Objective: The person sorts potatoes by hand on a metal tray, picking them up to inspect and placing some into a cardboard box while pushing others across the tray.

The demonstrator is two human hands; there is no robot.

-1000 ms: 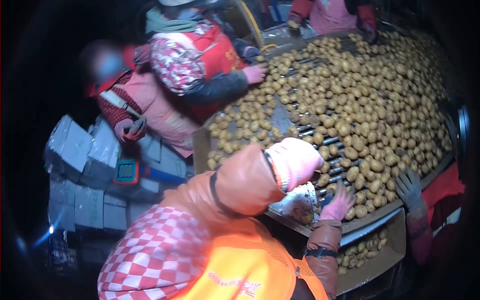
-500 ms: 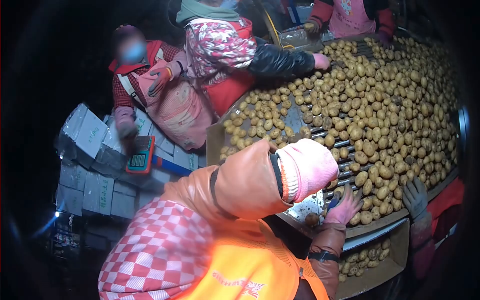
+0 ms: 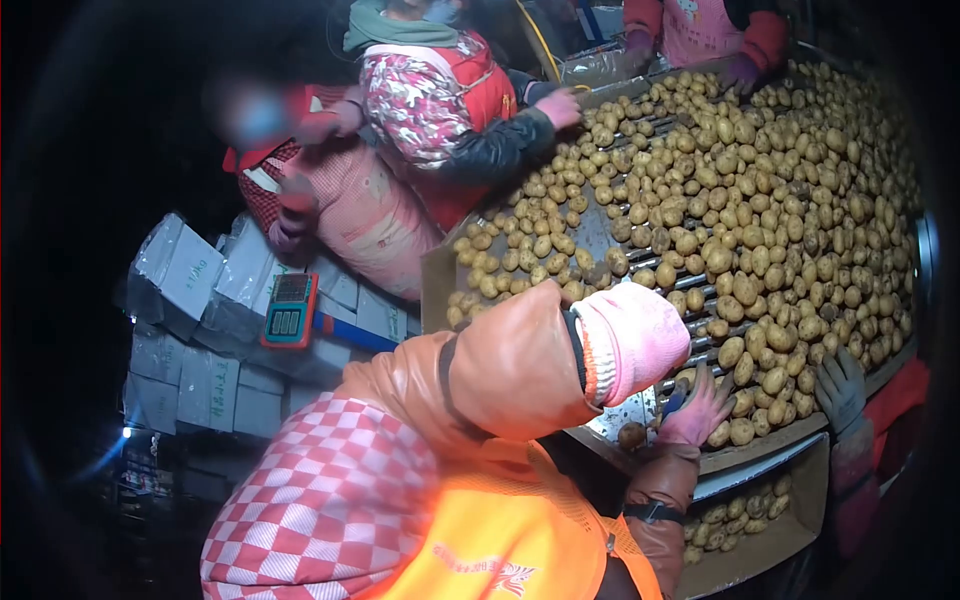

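Sorting, by the look of it: grey-gloved right hand (image 3: 840, 388) open, fingers spread flat on potatoes (image 3: 775, 380) at near rim of belt (image 3: 775, 443), gripping none; left hand out of view. Calls next for closing on one potato. Beyond, co-worker's pink glove (image 3: 695, 410), likewise among them.

No legible word or number anywhere. Red emblem and lettering on the back of the orange vest (image 3: 487, 572), bottom centre of the frame: too blurred to read. Faint green marks on the grey cartons (image 3: 190, 268), left of the frame: not decipherable. Dark display and keypad on the orange weighing scale (image 3: 289, 311), left of centre: digits too small to make out.
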